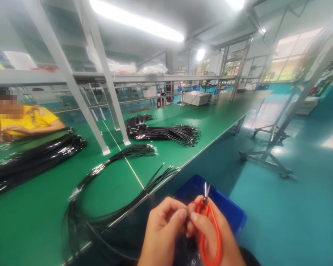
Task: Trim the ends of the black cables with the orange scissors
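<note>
Scissors with orange handles (219,240) rest in my right hand (215,225), their slightly parted blades pointing up and away. The thumb and fingers of that hand also press together near my left fingertips. My left hand (166,225) is closed in a pinch; what it holds is small and dark and mostly hidden by the fingers. Just left of my hands, a loose bundle of black cables (133,201) curves over the table's front edge. Its far part is gathered with shiny bands (97,169).
A blue bin (230,207) stands below and beyond my hands. More black cables (166,133) lie on the green table (122,199), with a thick pile (39,159) at left near a person in yellow (41,118). Shelf posts (111,81) rise from the table. A wheeled rack (269,147) stands right.
</note>
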The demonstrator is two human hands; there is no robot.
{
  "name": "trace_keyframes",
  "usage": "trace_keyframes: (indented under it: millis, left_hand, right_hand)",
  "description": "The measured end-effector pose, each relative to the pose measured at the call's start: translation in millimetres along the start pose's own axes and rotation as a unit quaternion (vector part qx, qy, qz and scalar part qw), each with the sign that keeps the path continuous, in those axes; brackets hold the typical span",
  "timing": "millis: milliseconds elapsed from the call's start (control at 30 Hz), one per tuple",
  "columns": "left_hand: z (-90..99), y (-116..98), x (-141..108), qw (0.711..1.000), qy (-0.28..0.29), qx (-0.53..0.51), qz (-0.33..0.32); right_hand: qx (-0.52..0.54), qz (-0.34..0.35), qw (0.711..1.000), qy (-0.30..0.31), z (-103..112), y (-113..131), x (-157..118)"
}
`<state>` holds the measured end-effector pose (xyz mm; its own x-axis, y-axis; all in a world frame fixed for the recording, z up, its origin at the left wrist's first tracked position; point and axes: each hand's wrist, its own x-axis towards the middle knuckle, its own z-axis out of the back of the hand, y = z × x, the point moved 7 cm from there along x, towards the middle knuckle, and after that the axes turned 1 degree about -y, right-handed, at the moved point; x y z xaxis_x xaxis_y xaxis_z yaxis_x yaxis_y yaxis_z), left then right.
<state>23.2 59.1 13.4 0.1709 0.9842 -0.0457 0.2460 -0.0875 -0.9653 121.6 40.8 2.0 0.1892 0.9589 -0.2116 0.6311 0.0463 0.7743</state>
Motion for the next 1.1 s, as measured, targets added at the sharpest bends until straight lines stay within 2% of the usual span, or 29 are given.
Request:
trace_keyframes:
  millis: [167, 333, 400, 500, 567, 633, 733, 800, 833, 867, 933, 1033, 1100]
  left_hand:
    - [-2.9, -0.1, 3.2, 0.995, 0.024, -0.089, 0.025]
    - [-13.2, 0.7, 3.1, 0.991, 0.048, -0.127, 0.016]
    - [-11.0, 1.8, 3.5, 0.989, 0.043, -0.141, 0.014]
    - [-0.7, 0.7, 3.9, 0.996, 0.024, -0.081, -0.001]
    - [8.9, -8.5, 2.4, 0.997, -0.013, 0.036, -0.06]
    - [14.1, -25.8, -3.2, 0.966, -0.064, 0.189, -0.165]
    - [4.2, -45.0, -15.2, 0.86, -0.084, 0.394, -0.314]
    - [-0.2, -48.5, -19.9, 0.8, -0.081, 0.468, -0.367]
    - [1.2, -48.8, -20.6, 0.787, -0.086, 0.482, -0.376]
    - [5.2, -48.7, -20.2, 0.788, -0.095, 0.482, -0.371]
    - [15.0, -44.0, -15.6, 0.831, -0.092, 0.447, -0.317]
    - [17.7, -26.3, -8.5, 0.921, -0.013, 0.34, -0.189]
    - [14.7, -15.8, -7.1, 0.955, 0.03, 0.268, -0.125]
  right_hand:
    - [0.022, -0.021, 0.999, 0.021, 1.4, -1.7, 1.7]
    - [0.035, 0.003, 0.999, 0.003, 3.6, 3.9, -1.3]
    - [0.054, -0.017, 0.998, 0.014, 3.8, 0.3, -0.4]
    - [0.074, -0.044, 0.996, 0.031, 5.0, -6.6, 3.3]
    - [0.074, -0.046, 0.996, 0.03, 5.8, -8.1, 5.2]
    - [0.069, -0.05, 0.996, 0.025, 4.7, -7.9, 5.5]
    - [0.071, -0.057, 0.996, 0.011, 1.6, -5.7, 3.9]
    - [0.076, -0.059, 0.995, 0.005, -0.6, -4.8, 3.4]
    - [0.078, -0.058, 0.995, 0.005, -1.7, -4.7, 3.7]
    - [0.082, -0.055, 0.995, 0.004, -2.6, -4.9, 4.3]
    - [0.088, -0.047, 0.995, 0.004, -3.7, -6.7, 5.9]
    - [0.095, -0.027, 0.995, 0.014, -5.5, -8.9, 8.3]
    - [0.088, -0.016, 0.995, 0.033, -8.4, -8.4, 9.4]
